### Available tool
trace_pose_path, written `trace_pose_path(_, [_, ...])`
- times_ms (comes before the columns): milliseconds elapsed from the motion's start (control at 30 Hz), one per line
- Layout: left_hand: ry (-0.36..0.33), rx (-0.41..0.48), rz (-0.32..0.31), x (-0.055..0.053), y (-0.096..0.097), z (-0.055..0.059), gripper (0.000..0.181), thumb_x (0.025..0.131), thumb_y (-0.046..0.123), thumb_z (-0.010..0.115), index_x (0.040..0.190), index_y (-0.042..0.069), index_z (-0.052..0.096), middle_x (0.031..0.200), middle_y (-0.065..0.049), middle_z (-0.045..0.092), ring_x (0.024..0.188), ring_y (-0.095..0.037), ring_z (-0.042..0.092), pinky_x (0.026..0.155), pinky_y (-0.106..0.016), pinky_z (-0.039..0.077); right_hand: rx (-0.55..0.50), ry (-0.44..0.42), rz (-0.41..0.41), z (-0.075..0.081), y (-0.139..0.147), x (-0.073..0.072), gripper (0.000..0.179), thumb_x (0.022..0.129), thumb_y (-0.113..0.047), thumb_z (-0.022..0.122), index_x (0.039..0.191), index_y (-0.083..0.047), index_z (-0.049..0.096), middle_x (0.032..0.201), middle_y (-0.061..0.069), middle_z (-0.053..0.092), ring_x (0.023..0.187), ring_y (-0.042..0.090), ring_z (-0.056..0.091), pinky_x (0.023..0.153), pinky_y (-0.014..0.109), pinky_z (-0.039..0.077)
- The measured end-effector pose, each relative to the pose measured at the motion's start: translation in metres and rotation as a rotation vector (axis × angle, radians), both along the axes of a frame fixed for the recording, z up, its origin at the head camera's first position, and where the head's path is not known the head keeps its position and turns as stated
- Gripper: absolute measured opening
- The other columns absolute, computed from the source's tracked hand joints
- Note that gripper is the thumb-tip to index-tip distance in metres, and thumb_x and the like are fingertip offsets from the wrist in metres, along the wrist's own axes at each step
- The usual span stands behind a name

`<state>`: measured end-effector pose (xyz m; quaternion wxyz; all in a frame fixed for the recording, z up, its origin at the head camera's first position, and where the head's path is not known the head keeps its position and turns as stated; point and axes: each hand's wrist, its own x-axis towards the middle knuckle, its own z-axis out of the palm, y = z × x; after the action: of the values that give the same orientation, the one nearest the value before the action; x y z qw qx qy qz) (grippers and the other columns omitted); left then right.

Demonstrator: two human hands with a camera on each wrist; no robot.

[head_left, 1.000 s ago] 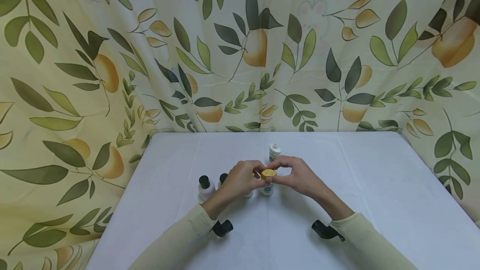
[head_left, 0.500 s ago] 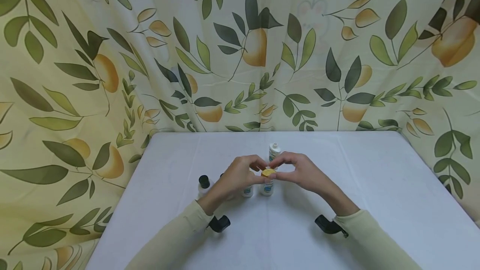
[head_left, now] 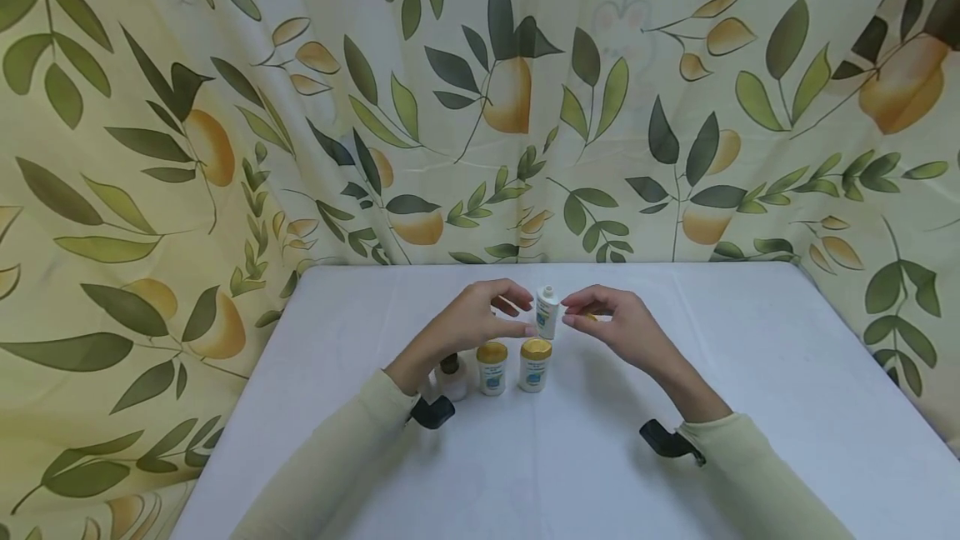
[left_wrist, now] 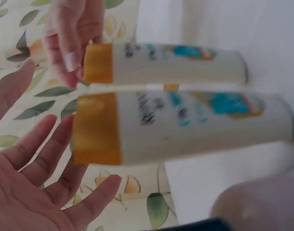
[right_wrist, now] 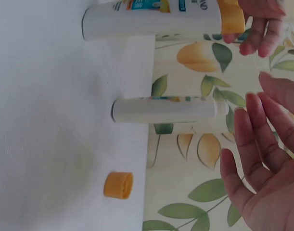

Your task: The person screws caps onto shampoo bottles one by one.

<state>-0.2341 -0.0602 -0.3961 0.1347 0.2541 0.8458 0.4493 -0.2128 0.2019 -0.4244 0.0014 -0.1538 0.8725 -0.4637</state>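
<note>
My left hand [head_left: 487, 311] is raised, fingers parted and empty, just left of a white bottle without its cap [head_left: 547, 315]. On that bottle's other side is my right hand [head_left: 618, 327], its fingers loosely bent and holding nothing in the right wrist view. Two white gold-capped bottles [head_left: 492, 373] [left_wrist: 195, 127] stand upright nearer to me, below the hands; the right-hand one [head_left: 534, 369] is directly in front of the uncapped bottle. A loose gold cap [right_wrist: 119, 185] lies on the table beside the uncapped bottle, mostly hidden by my right hand in the head view.
A pale bottle with a black cap [head_left: 452, 382] stands by my left forearm, partly covered. Black wrist cameras [head_left: 433, 412] sit at both sleeves. The white table [head_left: 712, 323] backs onto a leaf-and-fruit patterned curtain [head_left: 480, 107].
Both hands have let go of the right gold-capped bottle's cap and moved up and apart. The left forearm now covers the far-left black-capped bottle.
</note>
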Motion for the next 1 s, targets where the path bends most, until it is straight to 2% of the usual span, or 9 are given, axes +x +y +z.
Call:
trace_pose_path(167, [0.003, -0.015, -0.015, -0.014, 0.002, 0.008, 0.042, 0.087, 0.029, 0.083, 0.123, 0.016, 0.067, 0.119, 0.006, 0.066, 0.113, -0.021, 0.063, 0.090, -0.033, 0.056, 0.032, 0.000, -0.081, -0.006, 0.008, -0.004, 0.027, 0.094, -0.023, 0.075, 0.117, -0.010, 0.071, 0.112, 0.008, 0.073, 0.105, 0.029, 0.069, 0.084, 0.042, 0.060])
trace_pose_path(333, [-0.003, -0.048, -0.012, -0.025, 0.005, 0.013, 0.045, 0.086, 0.027, 0.084, 0.126, 0.015, 0.066, 0.121, 0.003, 0.065, 0.114, -0.020, 0.063, 0.089, -0.034, 0.057, 0.057, -0.023, -0.139, -0.012, 0.015, -0.009, 0.030, 0.093, -0.021, 0.077, 0.119, -0.008, 0.069, 0.107, 0.009, 0.074, 0.103, 0.029, 0.069, 0.089, 0.047, 0.059])
trace_pose_path(500, [0.000, -0.072, -0.016, -0.035, 0.007, 0.014, 0.044, 0.086, 0.024, 0.084, 0.125, 0.014, 0.066, 0.123, -0.003, 0.066, 0.115, -0.023, 0.063, 0.089, -0.034, 0.057, 0.074, -0.033, -0.148, -0.017, 0.020, -0.013, 0.033, 0.091, -0.020, 0.078, 0.120, -0.007, 0.069, 0.104, 0.008, 0.073, 0.101, 0.027, 0.068, 0.091, 0.049, 0.057])
trace_pose_path(600, [-0.001, -0.084, -0.037, -0.041, 0.008, 0.014, 0.044, 0.086, 0.023, 0.084, 0.124, 0.013, 0.065, 0.125, -0.007, 0.066, 0.117, -0.025, 0.063, 0.089, -0.034, 0.057, 0.083, -0.035, -0.143, -0.020, 0.022, -0.015, 0.035, 0.090, -0.019, 0.078, 0.121, -0.006, 0.068, 0.106, 0.010, 0.073, 0.100, 0.027, 0.068, 0.091, 0.048, 0.056])
trace_pose_path(800, [0.011, -0.104, -0.104, -0.053, 0.010, 0.017, 0.045, 0.087, 0.019, 0.083, 0.126, 0.009, 0.064, 0.124, -0.007, 0.065, 0.116, -0.027, 0.063, 0.089, -0.030, 0.057, 0.113, -0.038, -0.152, -0.027, 0.026, -0.019, 0.043, 0.090, -0.020, 0.079, 0.127, -0.003, 0.064, 0.116, 0.018, 0.071, 0.105, 0.031, 0.067, 0.094, 0.050, 0.054])
trace_pose_path(1000, [0.029, -0.143, -0.161, -0.063, 0.014, 0.020, 0.045, 0.088, 0.016, 0.081, 0.129, 0.007, 0.063, 0.126, -0.010, 0.065, 0.118, -0.030, 0.062, 0.091, -0.029, 0.057, 0.120, -0.051, -0.173, -0.031, 0.030, -0.022, 0.046, 0.090, -0.017, 0.078, 0.130, -0.001, 0.062, 0.117, 0.019, 0.069, 0.108, 0.033, 0.065, 0.092, 0.051, 0.055])
